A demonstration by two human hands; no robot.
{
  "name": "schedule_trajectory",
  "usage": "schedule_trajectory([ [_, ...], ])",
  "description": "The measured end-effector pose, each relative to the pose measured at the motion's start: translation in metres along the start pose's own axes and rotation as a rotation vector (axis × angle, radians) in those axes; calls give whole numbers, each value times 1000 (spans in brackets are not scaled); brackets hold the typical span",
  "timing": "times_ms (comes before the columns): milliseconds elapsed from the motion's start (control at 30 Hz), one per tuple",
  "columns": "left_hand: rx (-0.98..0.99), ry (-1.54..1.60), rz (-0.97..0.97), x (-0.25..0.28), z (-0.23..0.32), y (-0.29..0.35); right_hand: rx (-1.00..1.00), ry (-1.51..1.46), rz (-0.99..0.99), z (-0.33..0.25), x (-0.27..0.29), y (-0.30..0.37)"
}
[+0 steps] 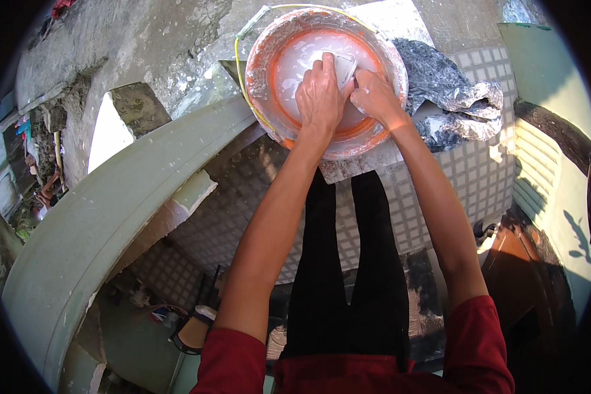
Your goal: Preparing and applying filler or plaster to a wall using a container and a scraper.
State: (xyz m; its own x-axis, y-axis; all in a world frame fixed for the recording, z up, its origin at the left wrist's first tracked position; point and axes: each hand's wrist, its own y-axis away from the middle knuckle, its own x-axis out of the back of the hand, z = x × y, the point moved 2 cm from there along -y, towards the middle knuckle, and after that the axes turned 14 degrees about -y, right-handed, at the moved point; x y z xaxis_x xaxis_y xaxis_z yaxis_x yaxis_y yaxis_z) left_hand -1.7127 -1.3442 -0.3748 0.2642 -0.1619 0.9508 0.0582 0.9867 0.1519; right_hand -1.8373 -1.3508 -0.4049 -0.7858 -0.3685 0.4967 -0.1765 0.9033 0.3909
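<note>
A round bucket [391, 62], orange and white and smeared with whitish residue, holds milky liquid [294, 64]. Over it, my left hand [320, 92] is closed round a translucent plastic container [345, 64], thumb side up. Pressed close beside it, my right hand [376, 97] is closed, its fingers curled in toward the container's lower edge. What those fingertips grip is hidden. The bucket's thin yellow handle [238, 69] lies round its left and far rim, with a pale grip [251, 23] on it.
Right of the bucket lies a crumpled grey, white-stained sheet [450, 92] on patterned tiles [473, 174]. A curved pale-green ledge [131, 177] with a broken edge runs along the left. A brown wooden piece [522, 269] stands at lower right, near a pale-green wall [545, 72].
</note>
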Motion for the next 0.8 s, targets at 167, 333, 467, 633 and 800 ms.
schedule_trajectory([
  [167, 153, 169, 167, 33, -12, 11, 26, -82, -42, 6, 0, 4],
  [333, 355, 593, 294, 42, -39, 25, -38, -231, -26, 1, 3, 3],
  [467, 435, 791, 267, 37, -55, 32, 127, -224, 26, -1, -3, 0],
  [633, 580, 1017, 136, 31, -49, 30, -3, -701, -151, 36, -15, -14],
  [800, 697, 1109, 24, 22, -56, 31, -282, -885, -252, 28, -10, -5],
])
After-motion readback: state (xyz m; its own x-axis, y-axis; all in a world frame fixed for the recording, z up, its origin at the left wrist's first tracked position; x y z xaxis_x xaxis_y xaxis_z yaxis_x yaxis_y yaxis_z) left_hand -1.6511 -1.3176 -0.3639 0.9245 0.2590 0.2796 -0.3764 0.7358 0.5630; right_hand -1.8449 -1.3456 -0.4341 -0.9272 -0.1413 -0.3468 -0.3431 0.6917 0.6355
